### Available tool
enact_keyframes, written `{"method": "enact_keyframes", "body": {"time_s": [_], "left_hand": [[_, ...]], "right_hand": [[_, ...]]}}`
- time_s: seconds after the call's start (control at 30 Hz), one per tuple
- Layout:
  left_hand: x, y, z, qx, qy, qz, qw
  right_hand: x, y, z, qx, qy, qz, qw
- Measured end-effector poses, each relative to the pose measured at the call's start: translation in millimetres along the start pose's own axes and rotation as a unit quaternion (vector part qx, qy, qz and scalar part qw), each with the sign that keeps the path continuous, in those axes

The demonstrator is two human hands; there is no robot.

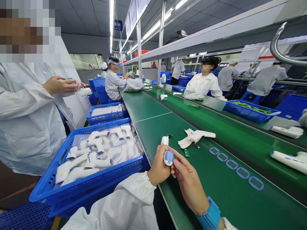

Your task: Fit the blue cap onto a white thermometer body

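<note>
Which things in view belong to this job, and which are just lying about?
Likely part of the job: held white casing, white shell pieces, green circuit board, blue-rimmed ovals.
Apparently just lying about: far-side blue tray, bulging clear bag.

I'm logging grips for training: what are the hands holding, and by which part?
The left hand holds a white device around its body; the right hand has its fingertips at the blue end.

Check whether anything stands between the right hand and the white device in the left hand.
Nothing visible does: the right hand has its fingers at the blue-and-white end of the white device, which the left hand grips. The white shell and green board lie beyond, not between.
</note>
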State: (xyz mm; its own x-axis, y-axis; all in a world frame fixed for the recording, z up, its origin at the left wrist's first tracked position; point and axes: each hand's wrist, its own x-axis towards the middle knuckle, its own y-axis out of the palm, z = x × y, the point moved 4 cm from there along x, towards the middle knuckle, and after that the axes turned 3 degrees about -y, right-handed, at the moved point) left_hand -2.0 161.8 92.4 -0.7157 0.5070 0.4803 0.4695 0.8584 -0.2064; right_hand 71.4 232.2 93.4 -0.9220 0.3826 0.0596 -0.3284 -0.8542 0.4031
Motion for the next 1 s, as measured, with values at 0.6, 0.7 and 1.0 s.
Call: {"method": "enact_keyframes", "body": {"time_s": [0.6, 0.7, 1.0], "left_hand": [[3, -1.1, 4, 0.09, 0.111, -0.019, 0.99], [4, 0.5, 7, 0.097, 0.124, -0.027, 0.987], [2, 0.6, 9, 0.113, 0.141, -0.044, 0.983]], "right_hand": [[-1, 2, 3, -0.039, -0.032, -0.01, 0.999], [0, 1, 2, -0.049, -0.038, -0.016, 0.998], [1, -2, -4, -0.06, -0.047, 0.01, 0.997]]}}
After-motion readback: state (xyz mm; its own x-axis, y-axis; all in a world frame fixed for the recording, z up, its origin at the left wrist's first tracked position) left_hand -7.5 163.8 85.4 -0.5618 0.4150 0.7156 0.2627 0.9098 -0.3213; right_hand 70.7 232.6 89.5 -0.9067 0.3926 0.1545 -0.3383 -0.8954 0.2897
